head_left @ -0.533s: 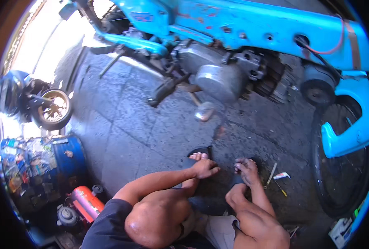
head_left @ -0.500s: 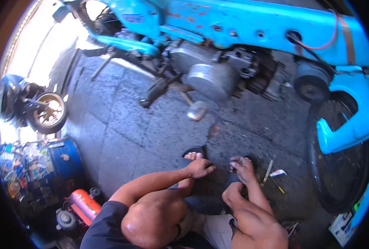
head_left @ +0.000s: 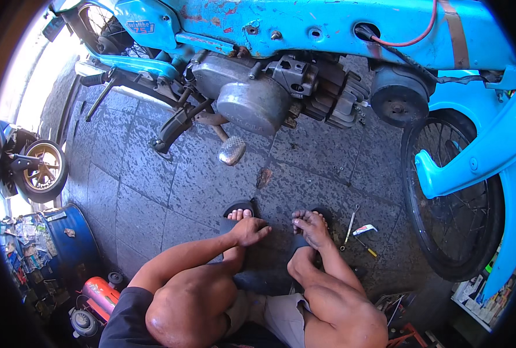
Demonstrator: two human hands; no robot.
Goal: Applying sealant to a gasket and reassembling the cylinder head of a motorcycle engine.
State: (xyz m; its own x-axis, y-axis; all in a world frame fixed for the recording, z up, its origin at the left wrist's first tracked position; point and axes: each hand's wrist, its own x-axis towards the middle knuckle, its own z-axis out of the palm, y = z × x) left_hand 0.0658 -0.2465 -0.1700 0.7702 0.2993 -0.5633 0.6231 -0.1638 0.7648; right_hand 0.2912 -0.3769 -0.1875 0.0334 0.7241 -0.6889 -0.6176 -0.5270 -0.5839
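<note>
My left hand (head_left: 250, 232) hangs past my left knee, above my sandalled left foot (head_left: 239, 213). Its fingers point to the right, loosely stretched, and nothing shows in them. My right hand (head_left: 312, 228) is beside my right foot, fingers curled in with the thumb near the fingertips; whether a small thing sits between them I cannot make out. Closest to it on the floor lie a metal wrench (head_left: 350, 226), a small white tube (head_left: 365, 229) and a screwdriver (head_left: 371, 252) with a yellow handle. Neither hand touches the blue motorcycle (head_left: 327, 35) ahead.
The motorcycle's engine (head_left: 252, 104), a foot pedal (head_left: 232, 151) and front wheel (head_left: 411, 209) face me across dark floor tiles (head_left: 211, 185). At left are another vehicle's wheel (head_left: 44, 171), a blue drum (head_left: 75, 232) and a red compressor (head_left: 101, 296). A white box (head_left: 472, 313) stands lower right.
My view has shifted to the right, so everything sits further left in the picture, now sharper. Both hands keep nearly the same pose beside my feet.
</note>
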